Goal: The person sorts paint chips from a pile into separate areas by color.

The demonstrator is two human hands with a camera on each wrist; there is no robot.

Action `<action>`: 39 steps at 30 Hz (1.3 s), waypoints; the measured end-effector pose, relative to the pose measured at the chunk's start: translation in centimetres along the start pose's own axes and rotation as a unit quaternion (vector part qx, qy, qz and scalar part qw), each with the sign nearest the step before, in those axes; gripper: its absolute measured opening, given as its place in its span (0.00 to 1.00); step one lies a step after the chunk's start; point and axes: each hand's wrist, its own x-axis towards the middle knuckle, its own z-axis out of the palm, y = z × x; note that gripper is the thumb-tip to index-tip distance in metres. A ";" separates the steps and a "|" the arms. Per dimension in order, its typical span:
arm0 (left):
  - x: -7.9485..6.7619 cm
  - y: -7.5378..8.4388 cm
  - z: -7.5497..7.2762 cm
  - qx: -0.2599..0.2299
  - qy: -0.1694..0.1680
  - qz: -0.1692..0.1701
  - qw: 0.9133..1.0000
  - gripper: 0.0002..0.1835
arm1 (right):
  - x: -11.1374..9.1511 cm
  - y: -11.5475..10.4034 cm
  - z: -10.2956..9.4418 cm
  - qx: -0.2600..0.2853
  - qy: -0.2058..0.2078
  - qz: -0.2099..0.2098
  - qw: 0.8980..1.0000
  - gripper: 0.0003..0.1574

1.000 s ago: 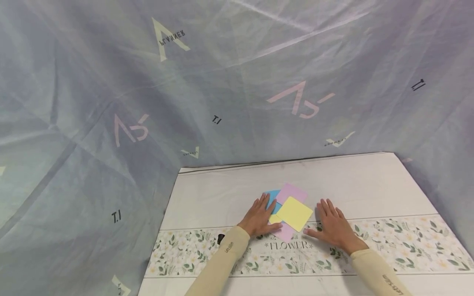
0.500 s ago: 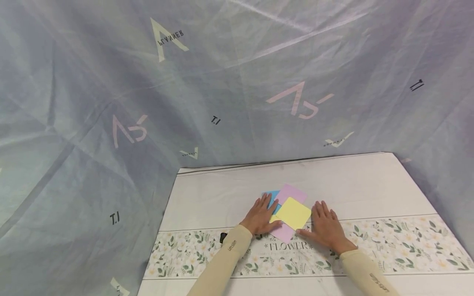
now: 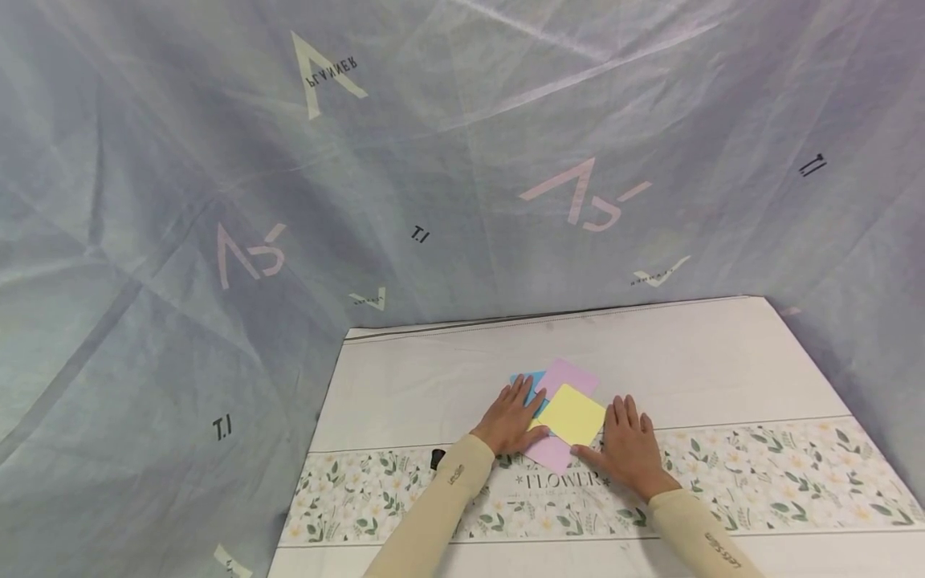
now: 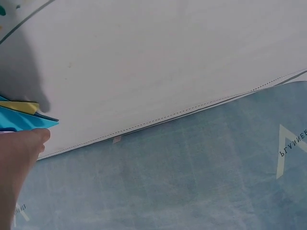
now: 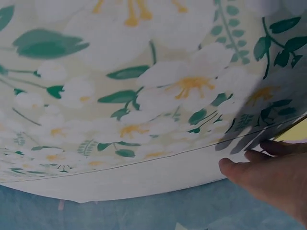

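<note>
A loose pile of overlapping cards in blue, pink and yellow lies mid-table. Topmost is a yellow card [image 3: 572, 415], with a pink card [image 3: 568, 376] behind it and another pink card [image 3: 551, 455] in front. My left hand [image 3: 504, 421] lies over the pile's left side, fingers extended, partly hiding a blue card [image 3: 539, 406]. In the left wrist view, the blue card [image 4: 24, 120] and a yellow card [image 4: 21, 106] stick out past the hand, edges raised. My right hand [image 3: 627, 449], fingers straight, is at the yellow card's right edge, its thumb near the front corner.
A white cover with a floral band [image 3: 780, 482] lettered FLOWER spreads over the table [image 3: 672, 353]. By the left sleeve sits a small black object [image 3: 437, 458]. Grey-blue printed fabric [image 3: 462, 185] hangs behind and at both sides.
My right hand has moved left, from beside the pile up to the yellow card's right edge. The left hand stays on the pile, shifted only slightly.
</note>
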 end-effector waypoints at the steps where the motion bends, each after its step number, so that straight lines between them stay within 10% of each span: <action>1: 0.1 0.0 0.1 0.002 -0.003 -0.001 1.000 0.39 | 0.0 0.0 0.0 -0.001 0.000 0.001 1.000 0.73; 21: 1.4 -0.6 -1.1 0.037 -0.032 0.019 0.999 0.53 | 0.2 1.0 -0.5 -0.011 0.022 -0.043 0.999 0.65; 39: 3.8 0.0 -2.3 0.050 -0.057 0.026 0.997 0.61 | 0.8 1.1 -0.6 0.070 -0.039 -0.010 0.997 0.66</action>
